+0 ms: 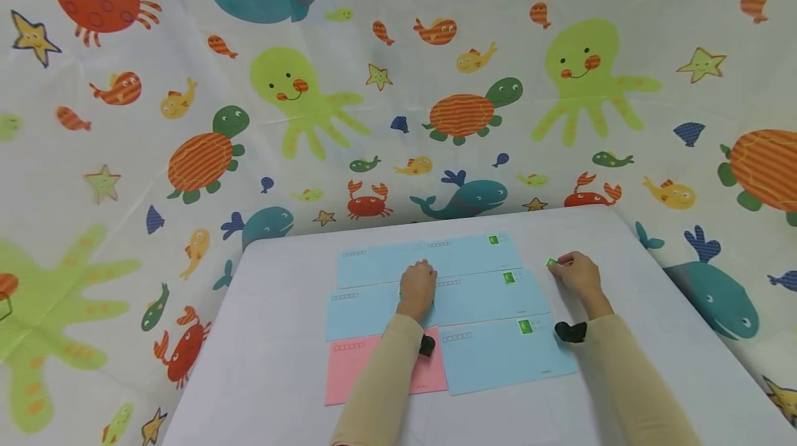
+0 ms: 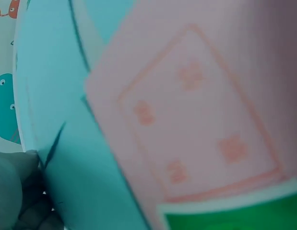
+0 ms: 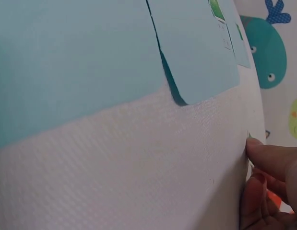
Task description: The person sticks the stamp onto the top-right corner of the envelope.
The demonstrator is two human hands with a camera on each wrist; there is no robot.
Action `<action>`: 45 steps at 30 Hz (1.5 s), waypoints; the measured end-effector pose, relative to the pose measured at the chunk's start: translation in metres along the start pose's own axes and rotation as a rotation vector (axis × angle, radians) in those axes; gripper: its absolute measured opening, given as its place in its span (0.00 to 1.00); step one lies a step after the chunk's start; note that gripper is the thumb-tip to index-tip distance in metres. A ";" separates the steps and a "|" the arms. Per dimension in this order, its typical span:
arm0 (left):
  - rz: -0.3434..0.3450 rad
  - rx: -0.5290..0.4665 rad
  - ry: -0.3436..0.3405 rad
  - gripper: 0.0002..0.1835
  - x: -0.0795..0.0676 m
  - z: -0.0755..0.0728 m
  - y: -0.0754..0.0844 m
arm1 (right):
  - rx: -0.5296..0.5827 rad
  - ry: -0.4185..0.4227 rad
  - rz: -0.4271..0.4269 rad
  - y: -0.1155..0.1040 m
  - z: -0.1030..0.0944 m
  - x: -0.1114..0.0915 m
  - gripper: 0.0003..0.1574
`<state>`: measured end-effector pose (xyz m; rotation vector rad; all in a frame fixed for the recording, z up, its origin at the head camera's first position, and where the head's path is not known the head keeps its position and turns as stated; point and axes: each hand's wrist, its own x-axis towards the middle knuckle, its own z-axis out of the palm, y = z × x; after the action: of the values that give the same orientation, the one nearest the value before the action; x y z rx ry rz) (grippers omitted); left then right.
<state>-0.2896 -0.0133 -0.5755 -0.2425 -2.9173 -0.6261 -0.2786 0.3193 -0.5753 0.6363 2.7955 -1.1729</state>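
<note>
In the head view, my left hand (image 1: 418, 287) rests on the blue envelopes, near the seam between the upper left envelope (image 1: 373, 263) and the upper right envelope (image 1: 470, 256). Its fingertips (image 2: 28, 160) touch the paper beside a dark seam in the left wrist view. Off to the right, my right hand (image 1: 580, 279) pinches a small green stamp (image 1: 551, 262) between thumb and fingers, low over the white table. Only a sliver of that stamp shows in the right wrist view. A pink envelope (image 1: 349, 370) lies below my left hand, partly hidden by the sleeve.
Blue envelopes with green stamps, the lower right envelope (image 1: 498, 359) among them, lie in rows on the white table (image 1: 268, 335). Their edges overlap slightly. A sea-animal curtain (image 1: 386, 121) hangs behind the table. Black straps circle both wrists.
</note>
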 end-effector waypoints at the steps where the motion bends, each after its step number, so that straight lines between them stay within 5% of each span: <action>1: 0.001 -0.002 0.002 0.11 0.001 -0.002 -0.001 | -0.002 -0.002 -0.004 -0.001 0.001 0.000 0.25; 9: 0.036 -0.116 -0.095 0.11 0.012 -0.018 -0.017 | -0.011 0.001 0.003 -0.003 0.010 -0.002 0.22; 15: 0.063 -0.180 -0.025 0.16 0.019 -0.035 -0.033 | -0.009 -0.005 -0.019 -0.001 0.007 0.000 0.22; 23: -0.076 -0.141 0.047 0.17 0.022 -0.062 -0.083 | -0.001 0.003 -0.043 0.001 0.000 -0.001 0.22; 31: -0.206 -0.119 0.056 0.18 0.001 -0.077 -0.136 | 0.021 0.008 -0.031 0.001 -0.001 0.000 0.26; 45: -0.258 -0.085 0.004 0.19 -0.016 -0.074 -0.160 | 0.124 0.005 -0.045 -0.020 -0.004 -0.003 0.25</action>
<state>-0.2959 -0.1899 -0.5743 0.1290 -2.9464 -0.7861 -0.2826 0.3083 -0.5585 0.5880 2.7717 -1.3639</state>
